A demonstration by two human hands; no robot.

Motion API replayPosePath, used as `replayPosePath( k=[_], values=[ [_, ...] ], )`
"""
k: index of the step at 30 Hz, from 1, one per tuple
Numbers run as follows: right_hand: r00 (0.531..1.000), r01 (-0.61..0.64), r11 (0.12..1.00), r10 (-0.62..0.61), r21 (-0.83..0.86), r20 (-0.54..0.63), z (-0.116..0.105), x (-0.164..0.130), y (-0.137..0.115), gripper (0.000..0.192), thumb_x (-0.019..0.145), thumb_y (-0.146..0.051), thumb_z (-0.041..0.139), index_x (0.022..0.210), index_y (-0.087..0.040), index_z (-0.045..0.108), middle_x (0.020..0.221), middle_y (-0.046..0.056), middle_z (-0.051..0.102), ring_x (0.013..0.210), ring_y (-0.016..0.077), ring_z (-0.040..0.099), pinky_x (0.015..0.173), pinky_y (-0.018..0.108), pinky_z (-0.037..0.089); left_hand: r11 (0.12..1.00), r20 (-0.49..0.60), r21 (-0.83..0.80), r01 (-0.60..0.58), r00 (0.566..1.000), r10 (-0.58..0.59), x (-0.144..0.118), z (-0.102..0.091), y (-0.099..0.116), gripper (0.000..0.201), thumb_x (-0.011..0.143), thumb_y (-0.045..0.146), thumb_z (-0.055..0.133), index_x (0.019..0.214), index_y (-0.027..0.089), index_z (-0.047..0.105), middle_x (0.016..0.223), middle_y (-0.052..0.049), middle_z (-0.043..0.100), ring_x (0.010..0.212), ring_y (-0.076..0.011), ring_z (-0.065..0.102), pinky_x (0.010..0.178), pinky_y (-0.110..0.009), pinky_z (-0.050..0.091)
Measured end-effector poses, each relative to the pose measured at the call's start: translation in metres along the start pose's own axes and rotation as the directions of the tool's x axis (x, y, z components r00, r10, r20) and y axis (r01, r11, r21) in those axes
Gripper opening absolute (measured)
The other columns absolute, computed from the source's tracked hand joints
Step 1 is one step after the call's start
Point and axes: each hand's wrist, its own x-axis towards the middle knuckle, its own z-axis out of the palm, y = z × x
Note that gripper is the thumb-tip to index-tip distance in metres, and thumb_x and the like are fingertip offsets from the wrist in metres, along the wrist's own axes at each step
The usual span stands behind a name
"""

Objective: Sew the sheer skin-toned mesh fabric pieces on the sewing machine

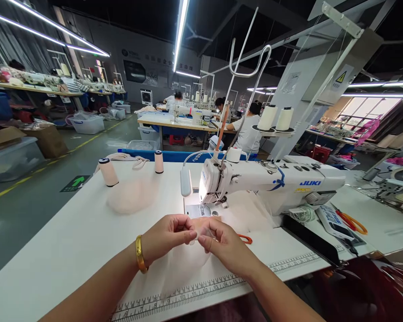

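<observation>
My left hand (173, 235), with a gold bangle at the wrist, pinches the edge of a sheer whitish fabric (188, 264). Close beside it, my right hand (221, 243) pinches the same fabric, so the fingertips of both hands nearly meet. The cloth hangs from the fingers over the table edge side, thin enough that its outline is hard to make out. Just beyond the hands are the needle and presser foot of a white sewing machine (255, 179), lit by its lamp (186, 182). An orange handle (245, 239) shows beside my right hand.
Two peach thread spools (108, 172) and a sheer peach fabric piece (130, 197) are on the table's left. At right lie a black tray (310, 241) and orange-handled scissors (352, 222). A printed ruler (201, 290) runs along the front edge. People sit at machines beyond.
</observation>
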Motion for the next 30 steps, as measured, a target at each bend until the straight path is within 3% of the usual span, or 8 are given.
replayPosePath(
  k=[5,10,24,30],
  values=[
    [0.999,0.032,1.000,-0.032,0.000,-0.019,0.000,-0.001,0.004,0.021,0.093,-0.033,0.064,0.078,-0.021,0.055,0.078,-0.003,0.052,0.077,0.0155,0.048,0.067,0.026,0.036,0.998,-0.014,-0.057,-0.019,1.000,0.018,-0.001,-0.003,0.000,0.041,0.073,0.055,0.080,0.077,0.018,0.064,0.070,0.001,0.060,0.071,-0.0160,0.053,0.070,-0.029,0.044],
    [1.000,-0.004,1.000,0.004,0.003,-0.016,0.000,0.001,0.002,0.019,0.092,-0.031,0.063,0.077,-0.021,0.054,0.074,-0.003,0.050,0.074,0.0154,0.047,0.066,0.026,0.036,0.988,0.036,-0.143,0.059,0.998,-0.054,-0.003,-0.004,0.005,0.043,0.080,0.061,0.074,0.081,0.019,0.062,0.071,0.003,0.054,0.071,-0.0139,0.046,0.072,-0.028,0.039],
    [0.996,0.034,0.999,-0.036,0.028,0.079,0.003,0.000,0.003,0.022,0.096,-0.040,0.066,0.088,-0.020,0.058,0.086,-0.001,0.054,0.079,0.0152,0.049,0.067,0.026,0.040,0.997,0.093,-0.075,0.015,0.996,-0.008,-0.008,-0.016,0.006,0.045,0.070,0.054,0.085,0.075,0.017,0.059,0.070,0.004,0.053,0.070,-0.0125,0.042,0.067,-0.026,0.033],
    [0.993,0.013,0.999,-0.009,-0.034,0.120,0.006,0.003,-0.011,0.020,0.093,-0.035,0.070,0.085,-0.021,0.058,0.084,-0.002,0.057,0.081,0.0158,0.054,0.071,0.026,0.041,1.000,0.198,-0.021,-0.001,0.980,0.005,-0.009,-0.017,0.010,0.049,0.072,0.058,0.083,0.082,0.018,0.058,0.079,0.002,0.056,0.075,-0.0139,0.047,0.069,-0.026,0.035]
  ],
)
